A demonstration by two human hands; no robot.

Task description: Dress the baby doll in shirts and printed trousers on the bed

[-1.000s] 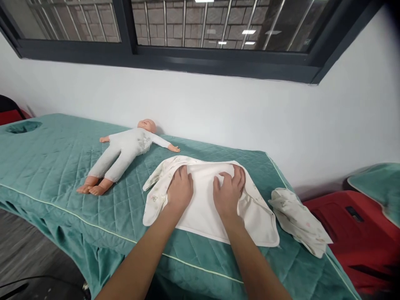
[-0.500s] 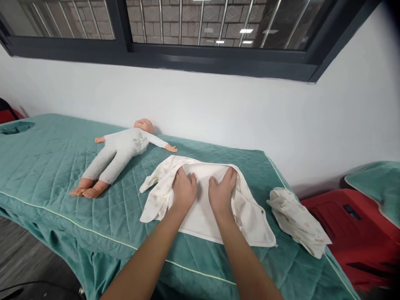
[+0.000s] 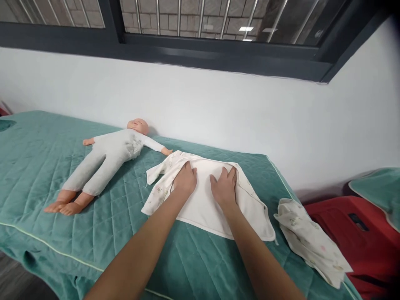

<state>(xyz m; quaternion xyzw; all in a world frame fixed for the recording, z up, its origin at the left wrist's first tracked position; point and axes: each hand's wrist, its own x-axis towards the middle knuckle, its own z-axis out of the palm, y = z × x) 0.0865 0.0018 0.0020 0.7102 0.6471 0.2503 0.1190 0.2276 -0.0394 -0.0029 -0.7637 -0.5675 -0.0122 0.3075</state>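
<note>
A white baby garment (image 3: 206, 204) lies spread on the green quilted table (image 3: 56, 166), its inner side up and a printed sleeve hanging out at the left. My left hand (image 3: 185, 181) rests flat on the garment's left part, fingers stretched toward the wall. Beside it, my right hand (image 3: 223, 186) lies flat on the upper middle of the cloth, fingers slightly apart. Neither hand holds anything. A baby doll (image 3: 106, 157) in a pale suit lies on its back to the left, one arm reaching near the garment's top corner.
A second crumpled printed cloth (image 3: 312, 241) lies at the table's right end near the edge. Past that edge stands a red piece of furniture (image 3: 362, 233) with a green cover (image 3: 379, 191). A white wall and a dark-framed window run behind the table.
Both hands have slid a little up the garment toward the wall and stayed flat. The view has shifted right and closer, so the doll sits further left.
</note>
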